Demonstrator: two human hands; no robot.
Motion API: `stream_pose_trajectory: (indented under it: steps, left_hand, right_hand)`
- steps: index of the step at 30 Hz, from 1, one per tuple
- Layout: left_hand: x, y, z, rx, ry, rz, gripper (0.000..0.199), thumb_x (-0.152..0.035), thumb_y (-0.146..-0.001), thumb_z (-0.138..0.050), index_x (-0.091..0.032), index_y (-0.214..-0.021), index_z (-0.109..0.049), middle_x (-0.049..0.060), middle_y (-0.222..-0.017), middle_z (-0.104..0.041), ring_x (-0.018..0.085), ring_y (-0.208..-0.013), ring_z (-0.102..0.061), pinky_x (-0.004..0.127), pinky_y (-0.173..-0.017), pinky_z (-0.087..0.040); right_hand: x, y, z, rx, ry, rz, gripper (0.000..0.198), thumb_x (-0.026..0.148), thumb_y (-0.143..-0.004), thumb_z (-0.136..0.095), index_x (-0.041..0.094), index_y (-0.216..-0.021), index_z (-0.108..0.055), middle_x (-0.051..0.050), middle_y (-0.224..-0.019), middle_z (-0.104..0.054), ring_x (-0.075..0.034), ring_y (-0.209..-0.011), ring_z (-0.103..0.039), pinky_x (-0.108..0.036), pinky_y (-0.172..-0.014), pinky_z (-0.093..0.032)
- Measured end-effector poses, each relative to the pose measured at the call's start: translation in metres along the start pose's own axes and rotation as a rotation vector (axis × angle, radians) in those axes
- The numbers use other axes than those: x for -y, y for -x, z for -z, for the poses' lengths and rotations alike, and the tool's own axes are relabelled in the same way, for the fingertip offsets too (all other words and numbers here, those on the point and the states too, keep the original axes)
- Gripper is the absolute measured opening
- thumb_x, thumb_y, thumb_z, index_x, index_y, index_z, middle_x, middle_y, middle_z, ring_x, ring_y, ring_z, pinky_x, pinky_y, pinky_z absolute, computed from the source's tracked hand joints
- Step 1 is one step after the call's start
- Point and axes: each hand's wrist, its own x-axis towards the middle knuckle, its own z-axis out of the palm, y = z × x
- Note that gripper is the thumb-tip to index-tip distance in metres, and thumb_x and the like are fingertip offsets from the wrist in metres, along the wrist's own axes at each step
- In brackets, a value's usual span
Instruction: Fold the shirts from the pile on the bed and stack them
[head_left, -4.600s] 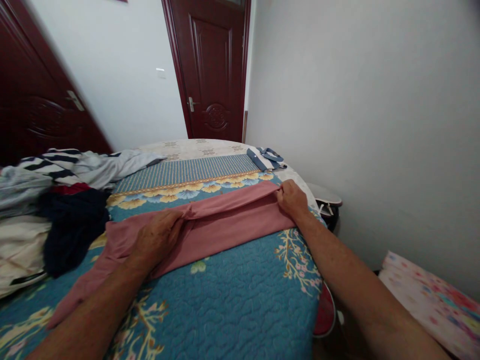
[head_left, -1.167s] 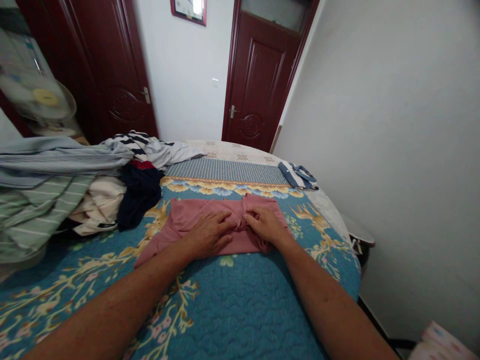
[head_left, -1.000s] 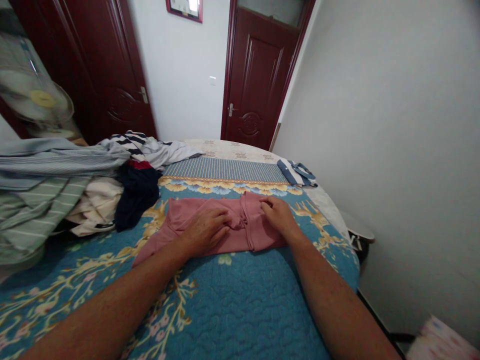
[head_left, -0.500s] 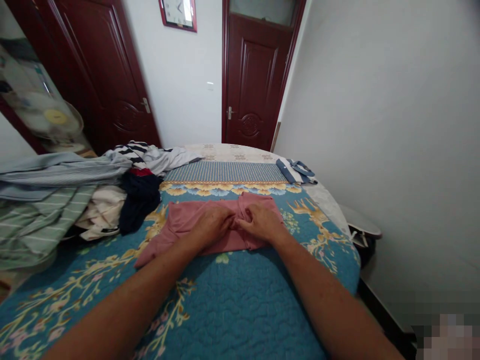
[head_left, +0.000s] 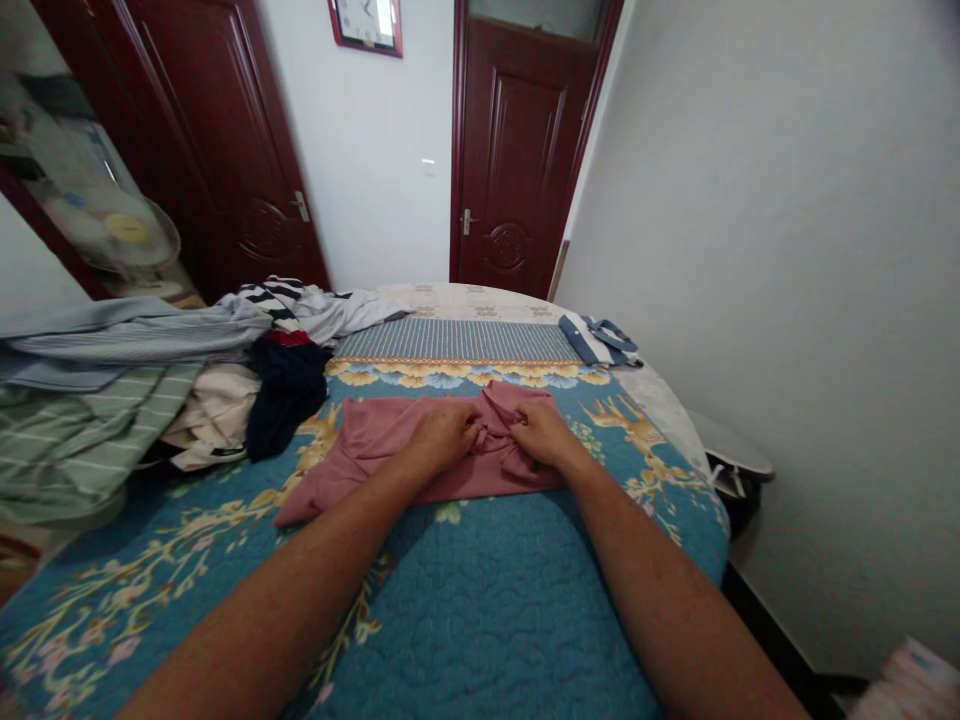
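Pink garment (head_left: 382, 432) flat, folded, mid-frame on blue quilt (head_left: 487, 610). Left hand (head_left: 448, 437) and right hand (head_left: 543, 432) near each other on garment, each grip narrow, pinching bunched fabric right of its middle. Beyond: heaped clothes (head_left: 169, 385) at left of frame; folded striped shirt (head_left: 592, 341) right of centre; dark red door (head_left: 517, 140) at top.

Soft, dim light; glare on the far clock (head_left: 364, 24); faint shadows under the forearms (head_left: 300, 595); left door (head_left: 202, 130) slanted, slightly blurred.
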Motion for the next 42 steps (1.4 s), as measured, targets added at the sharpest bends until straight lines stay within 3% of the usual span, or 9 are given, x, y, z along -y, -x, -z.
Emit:
stream_pose_trajectory:
  steps: [8,15,18,24,27,31,34,37,42]
  left_hand:
    - [-0.012,-0.012,-0.014,0.019,-0.161,-0.044,0.018,-0.026,-0.095,-0.064,-0.021,-0.086,-0.079,0.01,-0.088,-0.077,0.025,-0.089,-0.069,0.037,-0.087,-0.048]
    - [-0.026,-0.004,-0.015,-0.144,-0.16,-0.245,0.033,-0.04,-0.108,-0.052,-0.024,-0.106,-0.08,0.01,-0.108,-0.074,0.027,-0.107,-0.061,0.043,-0.101,-0.047]
    - [-0.032,-0.002,-0.022,-0.099,-0.14,-0.283,0.031,-0.037,-0.108,-0.051,-0.025,-0.115,-0.078,0.01,-0.113,-0.073,0.027,-0.111,-0.061,0.043,-0.103,-0.047]
    - [-0.022,-0.001,-0.031,0.04,-0.071,-0.296,0.02,-0.023,-0.097,-0.061,-0.019,-0.096,-0.08,0.011,-0.106,-0.077,0.027,-0.106,-0.067,0.039,-0.097,-0.051]
    - [-0.013,-0.003,-0.017,0.089,0.023,-0.246,0.023,-0.021,-0.096,-0.058,-0.019,-0.09,-0.08,0.009,-0.098,-0.079,0.024,-0.094,-0.07,0.035,-0.09,-0.053]
    - [-0.01,-0.003,-0.001,-0.012,0.191,-0.112,0.03,-0.024,-0.102,-0.05,-0.02,-0.098,-0.079,0.007,-0.101,-0.081,0.021,-0.093,-0.072,0.032,-0.088,-0.054]
    - [-0.017,0.0,-0.006,-0.034,0.265,-0.041,0.03,-0.037,-0.102,-0.059,-0.021,-0.121,-0.076,0.008,-0.109,-0.081,0.022,-0.097,-0.075,0.032,-0.086,-0.055]
    - [-0.027,0.001,-0.016,-0.02,0.189,0.035,0.053,-0.035,-0.094,-0.072,-0.026,-0.146,-0.065,0.008,-0.114,-0.081,0.025,-0.101,-0.075,0.035,-0.088,-0.055]
    - [-0.035,0.0,-0.024,0.027,0.096,0.045,0.038,-0.024,-0.098,-0.06,-0.028,-0.134,-0.073,0.009,-0.124,-0.08,0.028,-0.113,-0.073,0.039,-0.097,-0.054]
  right_hand:
    - [-0.013,-0.008,-0.002,-0.081,-0.207,-0.044,0.018,0.023,-0.09,-0.054,0.018,-0.08,-0.069,-0.002,-0.074,-0.069,-0.015,-0.067,-0.059,-0.024,-0.061,-0.039]
    - [-0.01,-0.005,0.016,-0.301,-0.569,-0.142,0.032,0.033,-0.086,-0.055,0.018,-0.104,-0.075,-0.004,-0.087,-0.075,-0.018,-0.074,-0.065,-0.027,-0.069,-0.05]
    - [-0.006,-0.001,0.021,-0.226,-0.451,-0.082,0.025,0.032,-0.087,-0.056,0.019,-0.094,-0.076,-0.005,-0.085,-0.075,-0.019,-0.077,-0.066,-0.028,-0.071,-0.05]
    - [0.004,0.002,0.011,-0.065,-0.175,0.094,0.023,0.023,-0.092,-0.055,0.019,-0.087,-0.077,-0.007,-0.094,-0.079,-0.021,-0.09,-0.07,-0.031,-0.088,-0.052]
    - [0.004,0.001,0.006,0.013,-0.26,0.166,0.026,0.026,-0.096,-0.057,0.02,-0.102,-0.081,-0.007,-0.108,-0.08,-0.022,-0.101,-0.072,-0.033,-0.097,-0.053]
    - [-0.004,-0.002,0.004,0.062,-0.518,0.04,0.045,0.018,-0.096,-0.043,0.02,-0.125,-0.078,-0.009,-0.115,-0.08,-0.02,-0.094,-0.074,-0.033,-0.085,-0.059]
    - [-0.008,-0.004,0.005,0.015,-0.449,0.037,0.05,0.009,-0.092,-0.043,0.022,-0.127,-0.078,-0.007,-0.121,-0.079,-0.019,-0.103,-0.074,-0.034,-0.095,-0.058]
    - [-0.009,-0.003,0.007,-0.067,-0.202,0.116,0.048,0.007,-0.09,-0.048,0.023,-0.122,-0.08,-0.005,-0.123,-0.079,-0.021,-0.116,-0.07,-0.037,-0.111,-0.051]
    - [-0.014,-0.004,0.005,-0.227,0.013,0.17,0.049,0.013,-0.099,-0.045,0.018,-0.14,-0.071,-0.011,-0.143,-0.07,-0.022,-0.135,-0.062,-0.037,-0.121,-0.042]
